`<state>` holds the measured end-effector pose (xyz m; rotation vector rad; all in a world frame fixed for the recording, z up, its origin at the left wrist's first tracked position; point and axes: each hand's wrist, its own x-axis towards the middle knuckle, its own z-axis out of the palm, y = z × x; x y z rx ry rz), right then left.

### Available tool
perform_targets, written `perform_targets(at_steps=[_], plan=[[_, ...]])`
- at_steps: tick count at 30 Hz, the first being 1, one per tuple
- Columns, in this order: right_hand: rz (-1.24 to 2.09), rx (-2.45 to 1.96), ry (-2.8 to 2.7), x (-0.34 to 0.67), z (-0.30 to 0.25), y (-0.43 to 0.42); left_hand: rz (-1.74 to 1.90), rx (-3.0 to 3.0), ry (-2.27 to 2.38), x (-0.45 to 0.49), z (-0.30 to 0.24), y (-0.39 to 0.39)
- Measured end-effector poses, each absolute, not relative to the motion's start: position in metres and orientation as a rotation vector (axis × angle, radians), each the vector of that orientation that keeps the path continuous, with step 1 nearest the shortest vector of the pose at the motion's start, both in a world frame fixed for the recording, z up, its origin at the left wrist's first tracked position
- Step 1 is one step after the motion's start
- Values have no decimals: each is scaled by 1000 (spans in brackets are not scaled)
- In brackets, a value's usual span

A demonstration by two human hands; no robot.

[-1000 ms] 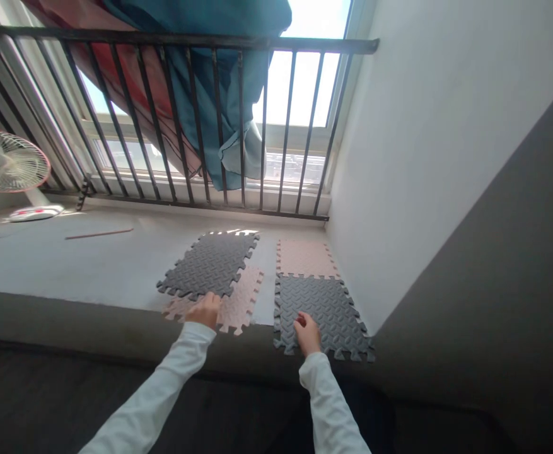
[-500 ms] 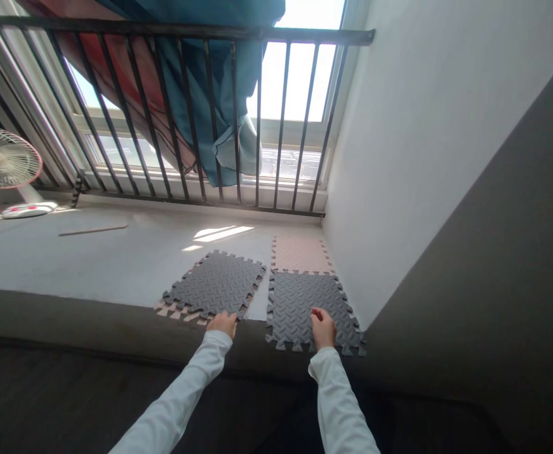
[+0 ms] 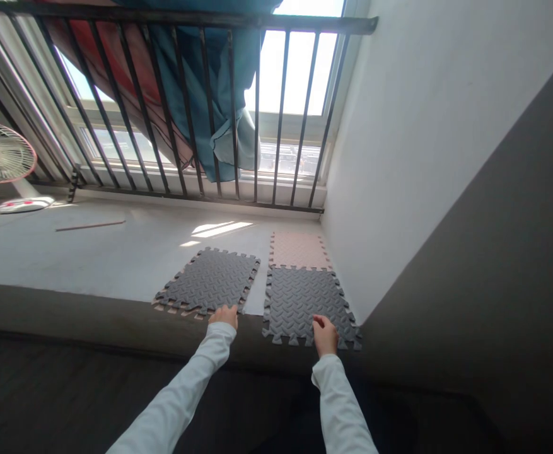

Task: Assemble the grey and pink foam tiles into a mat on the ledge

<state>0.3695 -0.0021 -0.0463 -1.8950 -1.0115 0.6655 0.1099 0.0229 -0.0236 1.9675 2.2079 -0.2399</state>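
Observation:
My left hand (image 3: 224, 316) is closed on the near edge of a grey interlocking foam mat tile (image 3: 210, 277), fingers over the top. This tile lies on top of a pink foam tile (image 3: 200, 314), whose toothed edge shows at the near side. To the right, a second grey foam tile (image 3: 302, 296) lies flat, its near teeth jutting past the ledge edge. My right hand (image 3: 325, 335) is over that tile's near part, fingers curled in with nothing visible in them. A pink foam tile (image 3: 299, 250) adjoins this grey tile at the far side.
The tiles lie on a pale ledge (image 3: 129, 258) beside a white wall (image 3: 399, 157). A black metal railing (image 3: 176, 200) runs along the back, before a window and a blue and red curtain (image 3: 219, 126). A fan (image 3: 6, 157) and a thin stick (image 3: 91, 226) are on the left.
The left grey tile has shifted slightly left and toward me, covering more of the pink tile below it. My right hand is nearly unchanged. The view has tilted down slightly.

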Motion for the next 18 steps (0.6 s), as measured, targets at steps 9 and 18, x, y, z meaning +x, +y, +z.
perform_targets(at_steps=[9, 18], plan=[[710, -1944, -947, 367, -41, -13, -155, 1906, 2301, 104, -33, 14], [720, -1938, -974, 361, -47, -6, -170, 1931, 2288, 95, -38, 2]])
